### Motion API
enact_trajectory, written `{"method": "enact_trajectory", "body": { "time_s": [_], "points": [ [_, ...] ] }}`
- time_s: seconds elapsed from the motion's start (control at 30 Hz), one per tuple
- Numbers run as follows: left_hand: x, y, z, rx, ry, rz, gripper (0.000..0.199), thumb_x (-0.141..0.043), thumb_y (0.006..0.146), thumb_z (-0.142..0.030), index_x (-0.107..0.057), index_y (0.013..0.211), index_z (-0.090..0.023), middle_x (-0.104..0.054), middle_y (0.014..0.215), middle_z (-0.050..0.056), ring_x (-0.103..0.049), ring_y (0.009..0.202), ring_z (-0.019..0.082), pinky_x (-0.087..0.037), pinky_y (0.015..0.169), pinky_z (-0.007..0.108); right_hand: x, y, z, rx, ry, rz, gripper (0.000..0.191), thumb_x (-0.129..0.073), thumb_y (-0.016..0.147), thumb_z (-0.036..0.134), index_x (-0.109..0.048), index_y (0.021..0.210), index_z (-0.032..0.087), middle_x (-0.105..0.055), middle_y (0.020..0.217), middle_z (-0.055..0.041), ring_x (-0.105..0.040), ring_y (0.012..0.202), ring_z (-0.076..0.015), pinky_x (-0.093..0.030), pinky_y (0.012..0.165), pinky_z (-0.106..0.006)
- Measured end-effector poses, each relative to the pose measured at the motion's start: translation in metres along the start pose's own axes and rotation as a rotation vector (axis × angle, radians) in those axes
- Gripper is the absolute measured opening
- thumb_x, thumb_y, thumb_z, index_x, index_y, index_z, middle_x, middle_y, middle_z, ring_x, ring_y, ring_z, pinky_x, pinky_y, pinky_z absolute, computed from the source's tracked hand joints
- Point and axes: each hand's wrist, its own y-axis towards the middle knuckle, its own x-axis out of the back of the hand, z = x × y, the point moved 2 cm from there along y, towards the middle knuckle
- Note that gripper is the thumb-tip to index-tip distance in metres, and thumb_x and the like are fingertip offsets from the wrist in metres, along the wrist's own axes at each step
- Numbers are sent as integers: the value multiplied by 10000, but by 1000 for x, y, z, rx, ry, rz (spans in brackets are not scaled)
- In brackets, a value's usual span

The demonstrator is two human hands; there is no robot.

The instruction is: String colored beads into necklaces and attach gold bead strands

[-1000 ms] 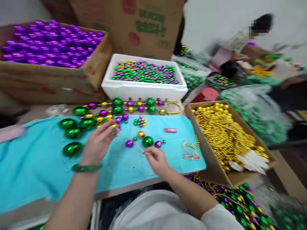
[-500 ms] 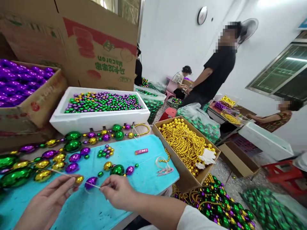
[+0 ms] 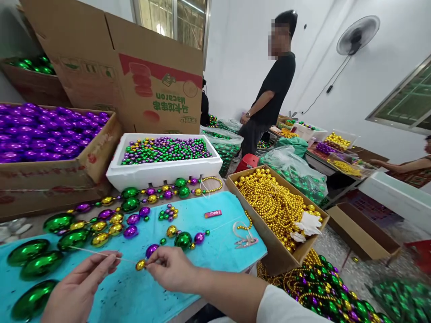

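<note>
My left hand [image 3: 82, 285] pinches a thin pale string [image 3: 89, 250] whose free end sticks out to the left. My right hand [image 3: 175, 269] is closed at the fingertips on a small gold bead [image 3: 140, 265] threaded on that string. Beyond my right fingers, a purple bead [image 3: 152, 250], a large green bead [image 3: 182, 241] and other strung beads lie on the blue cloth [image 3: 215, 251]. Large loose green beads [image 3: 42, 264] sit left of my left hand. Gold beads [image 3: 99, 239] and purple beads [image 3: 130, 232] lie behind it, with a small cluster of beads [image 3: 168, 212] farther right.
A white foam box [image 3: 164, 172] of small beads stands behind the cloth, a carton of purple beads [image 3: 101, 152] to its left. At right is a cardboard box [image 3: 269, 260] of gold bead chains. A pink clip [image 3: 246, 243] lies near the cloth's edge. A person [image 3: 274, 89] stands beyond.
The gold bead has gone from my left fingertips to my right ones, along the string. My view has swung left, and the standing person is now more upright.
</note>
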Motion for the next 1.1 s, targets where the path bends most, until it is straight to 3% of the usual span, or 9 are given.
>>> {"method": "enact_trajectory", "body": {
  "time_s": [0.1,0.23,0.33,0.47,0.57,0.9,1.1],
  "points": [
    [-2,3,6,110,-161,143,336,-764,405,-580,-737,628,-331,-749,793,-18,-687,851,279,-588,711,334,-3,6,-8,-25,75,-6,74,-637,768,241,-641,800,174,-487,550,56,-428,480,-84,-314,435,-193],
    [-3,14,17,87,-200,109,490,-756,484,-643,-742,790,-260,-744,848,26,-690,851,263,-588,752,362,0,12,-13,14,212,-14,191,-647,738,363,-579,756,185,-439,493,72,-401,453,-84,-322,438,-205],
    [-1,21,21,-5,-60,48,532,-711,568,-617,-712,903,-204,-739,870,61,-693,830,258,-572,772,380,14,8,-5,63,270,-51,313,-656,707,483,-538,726,194,-416,472,82,-372,440,-80,-302,442,-212],
    [6,31,26,-190,221,-57,356,-595,715,-496,-695,859,-186,-730,860,77,-675,850,246,-529,815,368,42,7,4,91,315,-165,342,-662,706,509,-546,771,194,-449,502,74,-397,460,-85,-312,458,-219],
    [7,38,30,-192,316,-57,300,-550,770,-420,-690,882,-180,-725,867,75,-664,856,231,-511,815,344,54,10,5,57,311,-197,322,-670,724,474,-558,803,183,-480,526,60,-410,470,-87,-282,435,-213],
    [-9,39,35,-176,409,-20,307,-537,805,-412,-701,917,-177,-720,892,65,-616,724,193,-475,749,313,51,24,4,-34,390,-141,305,-676,705,452,-560,786,182,-492,517,60,-401,435,-70,-252,383,-193],
    [-11,40,39,-181,446,-14,282,-536,832,-383,-701,941,-183,-718,932,64,-631,802,206,-477,803,314,52,34,10,-20,370,-121,322,-671,702,483,-546,769,195,-485,522,62,-387,417,-61,-246,371,-192]
  ]
}}
